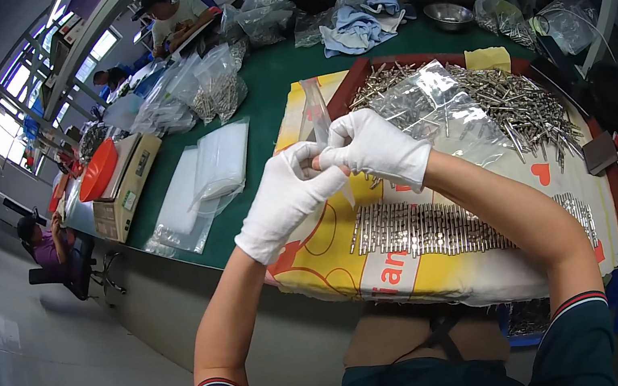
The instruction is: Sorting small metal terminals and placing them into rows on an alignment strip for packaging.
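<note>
Two gloved hands, left (284,199) and right (383,149), pinch a clear plastic bag (316,120), seemingly opening it; parting its mouth would need gentleness.

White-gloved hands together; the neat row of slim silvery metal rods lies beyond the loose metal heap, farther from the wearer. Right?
No: the head view shows the neat row of slim silvery metal rods nearer the wearer than the loose silvery metal heap. The white-gloved left hand and white-gloved right hand are together.

Rods (429,229) are glossy metal, the bag (315,116) filmy plastic, gloves (278,202) matt cloth.
</note>
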`<action>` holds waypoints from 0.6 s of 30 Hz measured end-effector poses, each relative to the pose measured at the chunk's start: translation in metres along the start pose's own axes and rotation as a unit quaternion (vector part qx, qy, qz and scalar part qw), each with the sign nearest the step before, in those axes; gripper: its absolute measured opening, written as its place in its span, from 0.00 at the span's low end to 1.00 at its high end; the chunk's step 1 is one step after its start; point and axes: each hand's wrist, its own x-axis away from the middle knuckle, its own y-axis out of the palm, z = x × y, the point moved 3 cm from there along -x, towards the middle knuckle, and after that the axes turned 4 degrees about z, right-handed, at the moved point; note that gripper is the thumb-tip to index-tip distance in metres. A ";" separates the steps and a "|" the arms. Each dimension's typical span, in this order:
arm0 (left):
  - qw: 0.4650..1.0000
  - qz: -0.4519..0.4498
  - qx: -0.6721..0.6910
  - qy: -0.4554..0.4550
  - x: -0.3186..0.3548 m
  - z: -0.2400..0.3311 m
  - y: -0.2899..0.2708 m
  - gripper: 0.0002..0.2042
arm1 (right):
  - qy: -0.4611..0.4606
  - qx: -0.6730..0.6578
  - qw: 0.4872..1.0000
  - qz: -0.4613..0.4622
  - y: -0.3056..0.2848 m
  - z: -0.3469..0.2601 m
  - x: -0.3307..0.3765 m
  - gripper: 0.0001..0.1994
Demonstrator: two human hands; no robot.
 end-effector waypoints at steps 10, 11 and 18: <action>0.997 -0.055 -0.053 -0.025 0.001 0.006 -0.012 0.18 | -0.143 0.302 0.941 0.049 0.004 -0.023 0.021 0.13; 0.996 -0.077 -0.028 -0.017 0.001 0.005 -0.014 0.18 | -0.120 0.281 0.952 0.017 0.002 -0.023 0.021 0.14; 0.991 -0.124 -0.050 0.006 0.011 0.011 -0.017 0.17 | -0.144 0.256 0.955 -0.044 -0.001 -0.024 0.026 0.13</action>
